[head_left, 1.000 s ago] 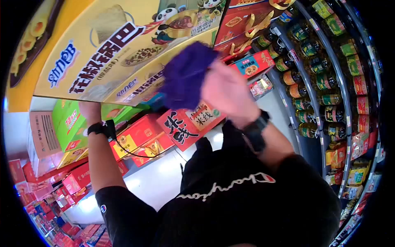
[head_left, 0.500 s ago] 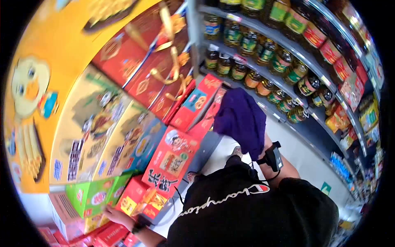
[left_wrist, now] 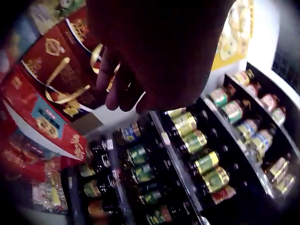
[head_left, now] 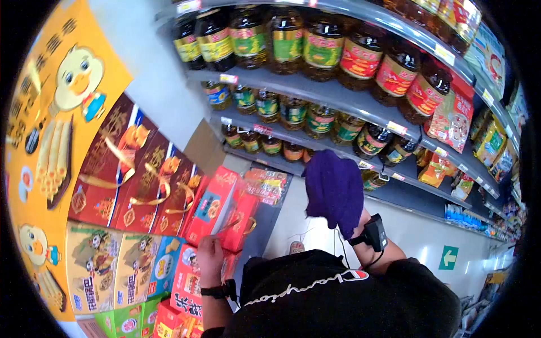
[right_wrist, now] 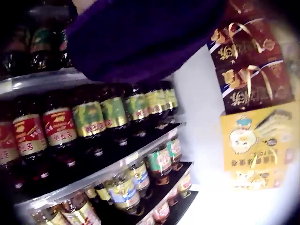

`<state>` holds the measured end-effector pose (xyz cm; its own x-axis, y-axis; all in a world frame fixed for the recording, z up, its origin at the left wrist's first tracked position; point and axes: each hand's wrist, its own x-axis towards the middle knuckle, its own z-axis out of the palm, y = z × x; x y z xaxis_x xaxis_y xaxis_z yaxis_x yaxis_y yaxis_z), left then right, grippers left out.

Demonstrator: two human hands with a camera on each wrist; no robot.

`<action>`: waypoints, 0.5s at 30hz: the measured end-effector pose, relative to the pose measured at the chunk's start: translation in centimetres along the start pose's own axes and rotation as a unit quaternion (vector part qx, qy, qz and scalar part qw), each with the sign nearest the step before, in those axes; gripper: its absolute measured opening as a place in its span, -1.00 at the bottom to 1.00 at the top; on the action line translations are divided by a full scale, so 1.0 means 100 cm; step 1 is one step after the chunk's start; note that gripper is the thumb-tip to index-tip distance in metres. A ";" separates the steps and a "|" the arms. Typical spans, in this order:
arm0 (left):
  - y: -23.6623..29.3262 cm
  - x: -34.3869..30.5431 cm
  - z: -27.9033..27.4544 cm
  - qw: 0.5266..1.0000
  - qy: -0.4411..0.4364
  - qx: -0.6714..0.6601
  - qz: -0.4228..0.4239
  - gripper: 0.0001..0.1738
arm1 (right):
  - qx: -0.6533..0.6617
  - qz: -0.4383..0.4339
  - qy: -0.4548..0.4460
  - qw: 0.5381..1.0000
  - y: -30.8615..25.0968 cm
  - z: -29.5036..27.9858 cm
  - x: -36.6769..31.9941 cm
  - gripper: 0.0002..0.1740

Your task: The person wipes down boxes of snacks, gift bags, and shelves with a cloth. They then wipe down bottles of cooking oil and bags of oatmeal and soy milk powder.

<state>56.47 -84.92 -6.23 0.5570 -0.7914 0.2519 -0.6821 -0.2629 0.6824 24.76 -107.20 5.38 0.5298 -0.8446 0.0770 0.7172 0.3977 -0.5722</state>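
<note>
— Purple cloth [head_left: 333, 188] lies draped over the right grip [head_left: 357, 219] and covers the fingers like a mitt. Whether they curl into it, I cannot tell.

— Which way does it lie?

— Its long axis runs roughly up and down, in line with the forearm. The rounded upper end points up at the shelf [head_left: 315, 93] above the grip. The narrower lower end hangs to the wrist, just beside the black wrist camera [head_left: 375, 232].

— And around it?

— Oil bottles [head_left: 315, 48] with green, yellow and red labels stand upright in rows on several shelves, above and behind the grip.

— The other side?

— The left grip [head_left: 209, 254] is lower down and well apart from the cloth, with its fingertips up against the lower edge of a tilted red box [head_left: 214, 205]. In the wrist view its fingers look loosely bent, with nothing seen inside them. Whether it pinches the box, I cannot tell. Further out from that grip are dark red gift boxes [head_left: 135, 180] with gold ribbons, then a yellow display [head_left: 62, 101] printed with a duck.
</note>
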 end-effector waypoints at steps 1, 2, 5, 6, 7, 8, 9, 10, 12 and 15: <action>0.005 0.016 0.015 0.997 -0.025 0.009 0.068 -0.94 | -0.002 -0.010 0.013 1.000 -0.013 -0.010 -0.003 -0.42; 0.010 0.032 0.028 0.989 -0.048 0.021 0.135 -0.93 | -0.001 -0.020 0.026 0.999 -0.025 -0.021 -0.005 -0.42; 0.027 0.073 0.064 0.981 -0.103 0.037 0.159 -0.92 | 0.020 -0.040 0.067 0.997 -0.036 -0.050 -0.010 -0.43; 0.049 0.086 0.070 0.983 -0.124 0.011 0.135 -0.93 | 0.034 -0.039 0.081 0.995 -0.032 -0.057 -0.012 -0.43; 0.052 0.098 0.085 0.982 -0.132 0.010 0.137 -0.93 | 0.052 -0.040 0.092 0.994 -0.026 -0.064 -0.012 -0.44; 0.051 0.114 0.102 0.975 -0.139 -0.010 0.171 -0.93 | 0.068 -0.042 0.100 0.992 -0.021 -0.069 -0.012 -0.44; 0.054 0.131 0.116 0.968 -0.144 -0.032 0.205 -0.93 | 0.084 -0.044 0.106 0.990 -0.017 -0.074 -0.009 -0.44; 0.059 0.147 0.129 0.966 -0.147 -0.034 0.209 -0.93 | 0.095 -0.047 0.109 0.988 -0.014 -0.078 -0.005 -0.44; 0.072 0.179 0.154 0.971 -0.135 -0.063 0.186 -0.91 | 0.116 -0.048 0.101 0.987 -0.019 -0.088 0.013 -0.45; 0.086 0.237 0.187 0.971 -0.175 -0.050 0.153 -0.88 | 0.135 0.031 -0.160 0.977 -0.043 -0.145 0.071 -0.49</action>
<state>54.98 -116.28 -7.28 0.1278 -0.9678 0.2167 -0.7312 0.0557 0.6799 18.88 -120.13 -3.49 0.6595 -0.6779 0.3249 0.7496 0.5606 -0.3518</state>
